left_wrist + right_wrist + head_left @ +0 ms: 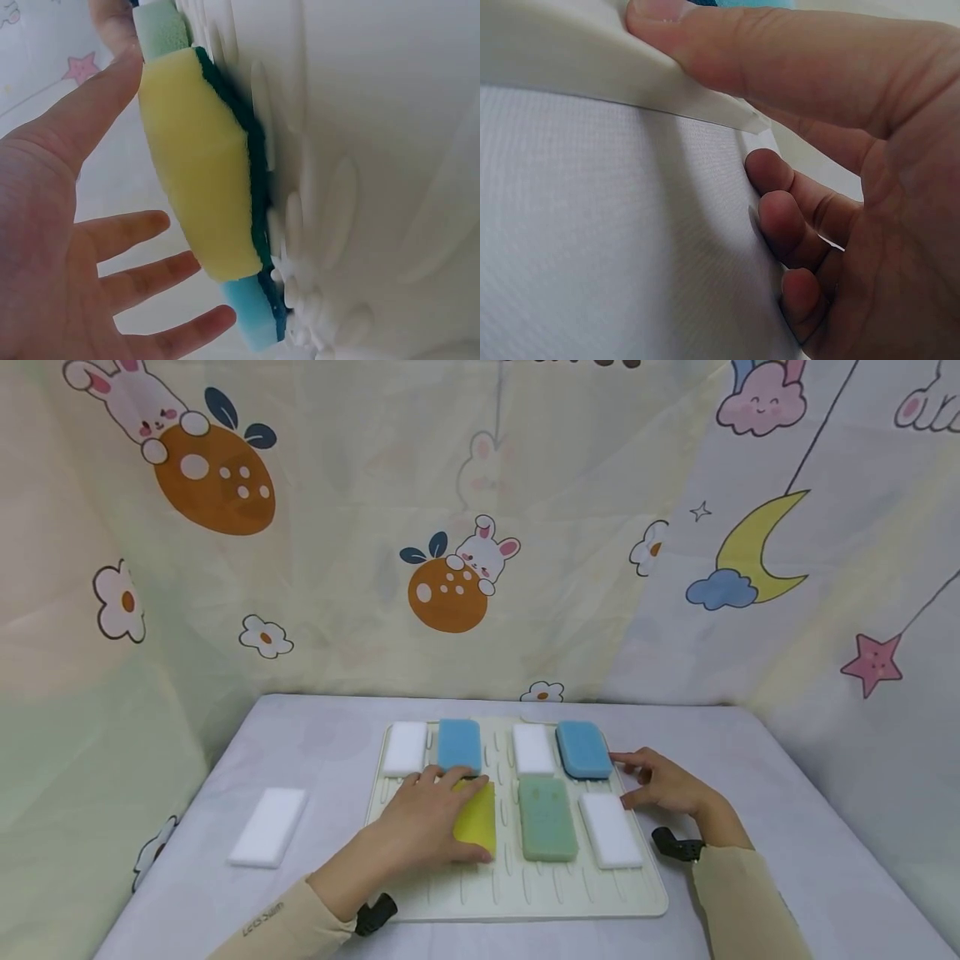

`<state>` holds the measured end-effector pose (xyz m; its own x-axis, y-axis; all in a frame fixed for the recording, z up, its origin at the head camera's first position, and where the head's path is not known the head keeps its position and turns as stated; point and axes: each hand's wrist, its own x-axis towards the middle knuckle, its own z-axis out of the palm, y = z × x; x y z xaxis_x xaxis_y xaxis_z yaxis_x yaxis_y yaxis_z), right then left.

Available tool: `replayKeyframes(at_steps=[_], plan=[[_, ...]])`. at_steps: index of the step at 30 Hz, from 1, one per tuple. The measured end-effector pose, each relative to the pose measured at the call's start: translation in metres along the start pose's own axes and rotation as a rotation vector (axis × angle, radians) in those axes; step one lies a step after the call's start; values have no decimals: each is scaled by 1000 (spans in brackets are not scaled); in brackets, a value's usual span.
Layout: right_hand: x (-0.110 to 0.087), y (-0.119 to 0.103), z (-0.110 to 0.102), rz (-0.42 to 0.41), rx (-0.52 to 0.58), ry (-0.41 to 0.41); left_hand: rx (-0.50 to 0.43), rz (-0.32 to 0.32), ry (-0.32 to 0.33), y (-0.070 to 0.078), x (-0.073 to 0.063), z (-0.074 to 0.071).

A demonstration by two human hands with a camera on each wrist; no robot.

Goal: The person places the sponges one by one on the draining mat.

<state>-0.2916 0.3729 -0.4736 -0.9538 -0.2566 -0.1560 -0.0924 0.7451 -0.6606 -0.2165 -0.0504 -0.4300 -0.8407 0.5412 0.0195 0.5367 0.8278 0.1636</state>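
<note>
A yellow sponge point(478, 822) with a dark green scouring side lies on a cream ribbed mat point(525, 897). Over it spreads my left hand point(423, 818), thumb at the near end and fingertips near the far end. In the left wrist view, the fingers of my left hand point(67, 247) are rather straight, and the thumb tip is right at the corner of the sponge point(195, 165). At the mat's right edge is my right hand point(667, 785), index finger extended beside a blue sponge point(585, 750), thumb tip on the rim, other fingers loosely curled around nothing.
A green sponge point(547, 820), another blue sponge point(459, 746) and several white sponges, one at the right point(611, 831), lie in two rows on the mat. A lone white sponge point(268, 828) is on the white tablecloth point(322, 752) at left. Printed curtains point(570, 635) surround the table.
</note>
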Motion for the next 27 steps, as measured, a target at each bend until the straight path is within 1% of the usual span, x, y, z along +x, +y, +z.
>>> replayKeyframes(at_steps=[5, 8, 15, 21, 27], plan=[[0, -2, -2, 16, -1, -6, -13, -9, 17, -5, -3, -3], [1, -3, -3, 9, -2, -16, -17, -20, 28, -9, -6, -6], [2, -4, -5, 18, -8, -17, 43, -18, 63, -22, -12, -11], [2, -3, -3, 24, -18, -15, 57, -1, 90, -34, -21, -15], [0, -2, -1, 24, 3, -12, 39, -15, 102, -46, -33, -19]])
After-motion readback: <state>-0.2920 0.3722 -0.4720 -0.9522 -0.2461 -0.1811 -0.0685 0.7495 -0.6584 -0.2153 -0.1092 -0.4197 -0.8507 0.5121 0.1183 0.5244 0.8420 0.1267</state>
